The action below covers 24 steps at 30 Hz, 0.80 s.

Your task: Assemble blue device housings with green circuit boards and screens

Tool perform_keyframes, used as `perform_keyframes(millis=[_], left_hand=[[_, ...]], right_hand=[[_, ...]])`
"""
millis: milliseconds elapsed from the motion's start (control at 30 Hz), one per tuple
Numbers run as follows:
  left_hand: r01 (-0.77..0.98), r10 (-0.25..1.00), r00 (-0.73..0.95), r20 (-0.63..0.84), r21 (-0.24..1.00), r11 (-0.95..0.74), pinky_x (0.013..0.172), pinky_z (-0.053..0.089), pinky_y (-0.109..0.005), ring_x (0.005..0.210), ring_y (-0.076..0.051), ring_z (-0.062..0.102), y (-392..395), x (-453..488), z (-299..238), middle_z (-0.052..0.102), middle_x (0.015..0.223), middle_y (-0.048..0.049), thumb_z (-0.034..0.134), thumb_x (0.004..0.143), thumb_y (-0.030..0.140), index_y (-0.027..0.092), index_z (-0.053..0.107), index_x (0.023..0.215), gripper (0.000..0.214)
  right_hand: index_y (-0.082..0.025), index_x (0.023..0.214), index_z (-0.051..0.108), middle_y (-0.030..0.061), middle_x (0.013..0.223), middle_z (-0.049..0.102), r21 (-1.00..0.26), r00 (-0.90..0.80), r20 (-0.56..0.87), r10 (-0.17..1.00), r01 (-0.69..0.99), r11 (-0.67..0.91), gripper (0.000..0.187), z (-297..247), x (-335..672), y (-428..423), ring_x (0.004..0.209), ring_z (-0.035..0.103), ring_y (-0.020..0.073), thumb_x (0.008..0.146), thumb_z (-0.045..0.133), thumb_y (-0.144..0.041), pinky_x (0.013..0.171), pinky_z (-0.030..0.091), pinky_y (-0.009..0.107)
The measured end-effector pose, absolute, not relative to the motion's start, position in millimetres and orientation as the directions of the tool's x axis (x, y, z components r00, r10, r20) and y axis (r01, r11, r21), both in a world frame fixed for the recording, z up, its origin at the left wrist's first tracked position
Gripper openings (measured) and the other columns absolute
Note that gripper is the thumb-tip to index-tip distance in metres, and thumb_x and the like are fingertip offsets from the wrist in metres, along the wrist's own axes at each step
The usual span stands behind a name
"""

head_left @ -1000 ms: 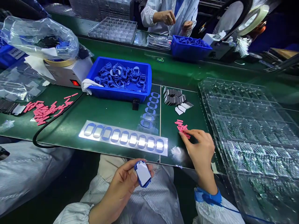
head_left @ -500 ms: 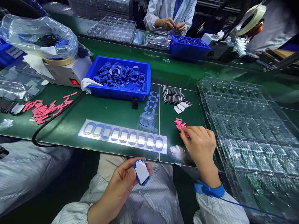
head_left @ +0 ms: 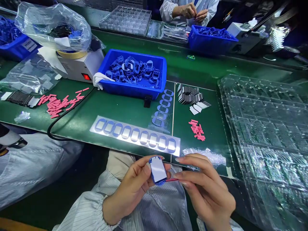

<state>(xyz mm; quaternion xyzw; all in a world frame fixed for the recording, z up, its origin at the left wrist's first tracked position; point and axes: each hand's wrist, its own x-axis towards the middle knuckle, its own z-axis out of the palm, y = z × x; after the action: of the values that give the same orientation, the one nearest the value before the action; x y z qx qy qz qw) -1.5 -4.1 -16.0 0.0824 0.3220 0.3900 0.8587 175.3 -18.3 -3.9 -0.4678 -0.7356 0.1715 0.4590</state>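
Between the fingers and thumb of my left hand (head_left: 134, 184) sits a small blue plastic housing (head_left: 159, 183) with a white rectangular pad (head_left: 158, 170) on its upward face. My right hand (head_left: 207, 189) pinches a thin pink strip (head_left: 172, 179), whose free end reaches the lower right edge of the housing. I cannot tell whether the strip touches it. A small pile of pink strips (head_left: 197, 130) lies on the green table beyond my right hand. Behind that pile are rows of white and black pads (head_left: 190, 96).
A clear sheet of oval blue-rimmed films (head_left: 135, 134) lies ahead, with loose films (head_left: 163, 109) behind it. A blue bin (head_left: 132, 92) holds blue housings. Clear trays (head_left: 264, 144) are stacked at right. A black cable (head_left: 56, 123) crosses the left side. A co-worker's hands (head_left: 194, 12) work opposite.
My right hand has come back from the pink pile to the housing, carrying a pink strip. My left hand still holds the housing. The view has shifted slightly.
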Motion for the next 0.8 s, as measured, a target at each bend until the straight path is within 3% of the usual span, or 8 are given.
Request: perform_keyframes(millis=[800], left_hand=[[-0.617,0.720,0.525,-0.455,0.380,0.689,0.077,0.052,-0.019,0.084,-0.013,0.071,-6.0,-2.9,-15.0,0.078,0.091,-0.0043,0.071,0.076,0.036,0.020,0.074,0.096,0.026]], right_hand=[[-0.020,0.094,0.065,0.0059,0.103,0.062,-0.735,-0.071,0.543,0.837,0.441,0.514,0.024,-18.3,174.7,-18.7,0.092,0.058,0.0217,0.081,0.056,-0.003,0.076,0.047,0.038]])
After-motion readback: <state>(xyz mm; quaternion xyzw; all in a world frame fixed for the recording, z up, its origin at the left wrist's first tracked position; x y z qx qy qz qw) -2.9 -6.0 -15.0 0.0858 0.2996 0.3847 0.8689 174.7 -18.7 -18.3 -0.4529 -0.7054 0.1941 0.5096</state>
